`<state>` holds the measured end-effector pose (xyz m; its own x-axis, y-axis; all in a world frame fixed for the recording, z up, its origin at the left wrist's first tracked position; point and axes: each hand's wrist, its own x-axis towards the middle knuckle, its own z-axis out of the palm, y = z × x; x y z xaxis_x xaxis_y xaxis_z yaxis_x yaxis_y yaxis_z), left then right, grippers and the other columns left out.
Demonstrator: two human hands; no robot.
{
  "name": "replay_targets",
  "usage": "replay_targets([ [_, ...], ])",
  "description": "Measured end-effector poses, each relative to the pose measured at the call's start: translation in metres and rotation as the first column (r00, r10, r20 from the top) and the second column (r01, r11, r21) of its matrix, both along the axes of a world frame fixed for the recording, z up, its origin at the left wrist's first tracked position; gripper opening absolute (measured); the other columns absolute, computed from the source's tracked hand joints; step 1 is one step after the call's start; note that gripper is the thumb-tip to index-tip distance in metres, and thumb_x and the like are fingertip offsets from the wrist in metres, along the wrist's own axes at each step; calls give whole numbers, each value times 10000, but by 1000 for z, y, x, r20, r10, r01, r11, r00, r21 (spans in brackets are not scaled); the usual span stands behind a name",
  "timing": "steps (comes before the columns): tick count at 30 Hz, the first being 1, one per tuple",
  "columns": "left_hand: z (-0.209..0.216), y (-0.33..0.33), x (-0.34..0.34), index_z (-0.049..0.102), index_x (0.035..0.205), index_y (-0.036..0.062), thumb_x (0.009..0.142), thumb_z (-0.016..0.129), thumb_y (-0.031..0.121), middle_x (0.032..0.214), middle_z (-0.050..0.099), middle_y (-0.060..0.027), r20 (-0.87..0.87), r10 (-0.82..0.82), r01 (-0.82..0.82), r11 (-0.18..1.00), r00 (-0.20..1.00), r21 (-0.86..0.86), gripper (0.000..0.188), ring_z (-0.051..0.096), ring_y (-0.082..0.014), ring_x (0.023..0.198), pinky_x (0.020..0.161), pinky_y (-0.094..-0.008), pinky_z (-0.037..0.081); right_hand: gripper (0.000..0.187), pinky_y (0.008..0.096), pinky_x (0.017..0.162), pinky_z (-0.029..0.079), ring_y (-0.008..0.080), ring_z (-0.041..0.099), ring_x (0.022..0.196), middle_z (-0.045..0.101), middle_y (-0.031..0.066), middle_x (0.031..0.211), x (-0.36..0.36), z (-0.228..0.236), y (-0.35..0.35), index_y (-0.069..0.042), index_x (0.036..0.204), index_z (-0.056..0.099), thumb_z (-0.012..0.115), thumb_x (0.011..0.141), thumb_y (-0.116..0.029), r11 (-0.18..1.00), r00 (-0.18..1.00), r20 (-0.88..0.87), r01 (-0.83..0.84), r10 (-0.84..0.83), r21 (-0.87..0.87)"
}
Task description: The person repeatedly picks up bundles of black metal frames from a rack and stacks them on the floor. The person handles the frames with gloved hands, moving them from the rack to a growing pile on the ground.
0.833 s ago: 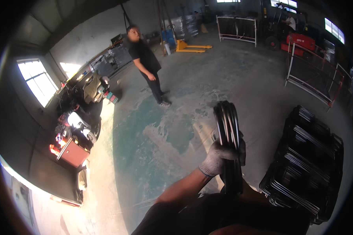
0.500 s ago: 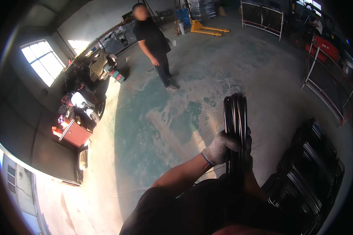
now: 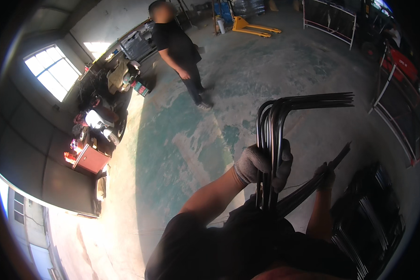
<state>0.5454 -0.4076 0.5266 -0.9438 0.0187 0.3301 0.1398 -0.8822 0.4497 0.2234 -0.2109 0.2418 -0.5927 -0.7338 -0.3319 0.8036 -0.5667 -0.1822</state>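
Nearest: left hand, grey glove, just off centre toward 3 o'clock. Fingers closed firmly around the upright run of a bundle of dark bent bars; no gap visible between glove and metal. The bundle turns in a rounded bend above the hand, its upper arms pointing to 3 o'clock, ends free.

Right hand, also gloved, between 3 and 4 o'clock. Fingers appear wrapped around slanting dark bars, whose tips aim at 2 o'clock. Whether these join the upright run cannot be told; the dark shirt hides that part.

Progress, judged: 1 batch is gathered and held off the floor, supported by 2 hands. Left over: stacks of similar bars at 4 o'clock, touched by neither hand. Bar count not readable.

Farther: metal-framed rack at 2 to 3 o'clock; 1 co-worker standing between 11 and 12, arm lowered, well apart from the bars.

Farthest: yellow pallet jack near 1 o'clock, forks pointing toward 3.
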Motion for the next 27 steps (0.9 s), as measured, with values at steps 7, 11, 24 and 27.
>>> replay_targets([
  [7,-42,-82,-87,590,1421,-24,803,685,-33,1054,695,-220,161,159,-158,987,974,-19,625,721,-427,886,868,-613,614,415,325,617,461,179,481,614,488,9,693,-167,-14,58,-168,776,520,551,1161,-318,991,852,-509,131,-122,-19],
  [11,-89,-110,-159,567,1388,11,886,681,-9,1148,675,-174,340,168,-187,982,925,22,515,720,-401,1023,983,-624,599,226,309,667,478,167,509,655,539,-1,763,-222,-4,113,-142,947,648,536,1127,-220,858,720,-651,472,-240,205],
  [24,-236,-94,-439,554,969,74,878,682,-36,805,601,-82,692,396,75,836,604,-544,192,668,-282,705,778,-455,644,95,355,500,485,192,563,502,605,37,687,-226,99,131,-89,932,677,722,1008,-126,283,531,-411,802,-741,527],
  [27,-237,-64,-486,498,932,85,849,651,-50,786,521,-58,698,461,150,767,547,-624,221,594,-268,654,758,-442,631,69,358,549,512,193,587,549,620,42,716,-251,24,153,-94,988,694,697,1042,-137,205,546,-447,766,-708,610],
])
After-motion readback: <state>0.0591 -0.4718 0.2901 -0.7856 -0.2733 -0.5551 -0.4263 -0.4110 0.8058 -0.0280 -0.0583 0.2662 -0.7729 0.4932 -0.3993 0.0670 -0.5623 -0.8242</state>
